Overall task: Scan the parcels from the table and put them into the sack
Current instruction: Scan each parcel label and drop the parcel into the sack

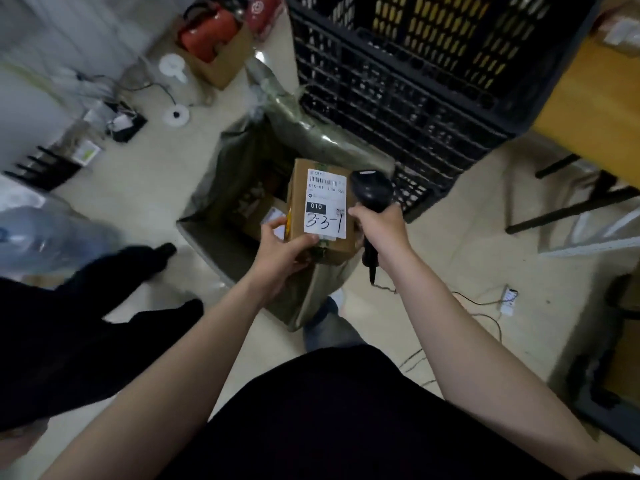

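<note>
We note the left hand (277, 247) gripping the parcel (318, 209) by its lower corner at frame centre, over the open sack (235, 168), and the right hand (379, 226) clasping the scanner (372, 192) beside it; that corner hold could let the parcel slip in unscanned.

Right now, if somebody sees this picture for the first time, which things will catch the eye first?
First the cardboard parcel in the centre, with a white label marked 3-3-1 by hand; the left hand holds it above the open green sack on the floor. Just right of it, the right hand grips a black scanner. Behind them, a large black crate fills the upper right.
</note>
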